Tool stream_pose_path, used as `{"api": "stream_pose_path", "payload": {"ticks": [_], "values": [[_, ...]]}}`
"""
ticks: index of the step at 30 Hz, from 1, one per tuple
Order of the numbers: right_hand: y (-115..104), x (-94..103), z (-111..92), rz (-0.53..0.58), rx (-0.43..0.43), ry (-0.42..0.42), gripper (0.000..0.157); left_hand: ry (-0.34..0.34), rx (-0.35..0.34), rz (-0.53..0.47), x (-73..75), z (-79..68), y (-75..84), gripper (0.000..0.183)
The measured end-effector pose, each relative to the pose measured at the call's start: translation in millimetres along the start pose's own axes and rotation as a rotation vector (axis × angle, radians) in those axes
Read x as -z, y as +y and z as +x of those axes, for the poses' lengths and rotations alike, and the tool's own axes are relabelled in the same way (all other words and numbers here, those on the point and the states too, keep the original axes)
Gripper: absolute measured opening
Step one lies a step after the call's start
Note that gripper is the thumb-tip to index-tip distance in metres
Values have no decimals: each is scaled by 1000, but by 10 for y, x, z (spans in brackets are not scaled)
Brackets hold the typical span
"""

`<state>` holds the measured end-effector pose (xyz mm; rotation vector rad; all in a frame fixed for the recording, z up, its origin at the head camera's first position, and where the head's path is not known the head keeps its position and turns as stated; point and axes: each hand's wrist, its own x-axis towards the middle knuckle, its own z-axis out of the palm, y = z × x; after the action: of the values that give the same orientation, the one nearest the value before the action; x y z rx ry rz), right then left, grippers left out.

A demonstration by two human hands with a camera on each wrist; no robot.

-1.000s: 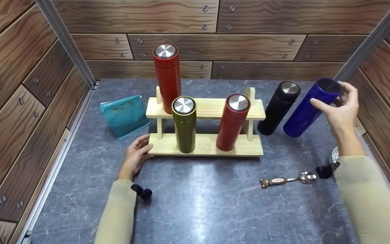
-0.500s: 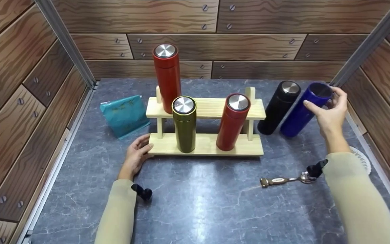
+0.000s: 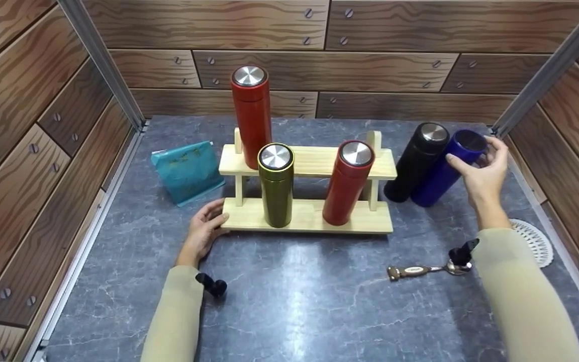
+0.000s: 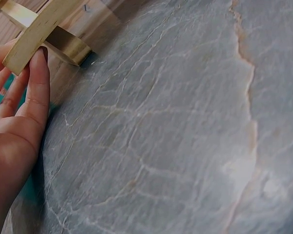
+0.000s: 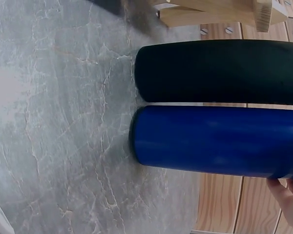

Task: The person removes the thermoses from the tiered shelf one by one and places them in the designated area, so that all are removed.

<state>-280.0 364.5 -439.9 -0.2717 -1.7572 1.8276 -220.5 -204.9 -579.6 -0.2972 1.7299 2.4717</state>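
My right hand (image 3: pixel 485 173) grips the upper part of a blue thermos bottle (image 3: pixel 438 176) with a dark top. The bottle stands upright right beside a black thermos bottle (image 3: pixel 415 163) with a silver lid; in the right wrist view only a thin gap parts the blue body (image 5: pixel 210 139) from the black one (image 5: pixel 215 72). My left hand (image 3: pixel 204 229) holds the left end of the lower board of a two-tier wooden rack (image 3: pixel 304 213). A red bottle (image 3: pixel 253 120) stands on the upper tier. The lower tier carries an olive-green bottle (image 3: pixel 277 196) and another red bottle (image 3: pixel 345 188).
A teal pouch (image 3: pixel 189 171) stands left of the rack. In front of the right arm lies a spoon (image 3: pixel 415 271) with a brown handle, its bowl partly covered by the wrist camera. A white perforated disc (image 3: pixel 536 241) lies by the right wall, partly behind the sleeve.
My right hand has moved left with the blue bottle, bringing it close beside the black one. The left hand has stayed at the rack's end.
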Motion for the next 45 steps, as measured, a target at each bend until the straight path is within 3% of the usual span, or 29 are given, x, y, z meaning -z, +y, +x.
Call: {"api": "stream_pose_path", "payload": {"ticks": [7, 15, 20, 25, 29, 35, 45], "values": [[12, 4, 2, 12, -9, -40, 74, 0, -2, 1, -1, -4, -13, 50], [-109, 9, -96, -144, -15, -66, 71, -2, -3, 11, 1, -4, -16, 52], [-70, 57, -118, -97, -34, -65, 70, -7, 2, 0, 5, -6, -14, 51], [41, 139, -104, -107, 10, -56, 65, -2, 3, 1, 5, -8, -17, 50], [70, 187, -163, -21, 42, -47, 56, 4, -2, -7, -3, -5, -15, 50], [-29, 265, -293, 72, 101, -75, 41, 0, 6, -10, -12, 0, -4, 51], [-90, 318, -376, 130, 87, -130, 33, 13, 38, 19, -5, 7, 14, 53]]}}
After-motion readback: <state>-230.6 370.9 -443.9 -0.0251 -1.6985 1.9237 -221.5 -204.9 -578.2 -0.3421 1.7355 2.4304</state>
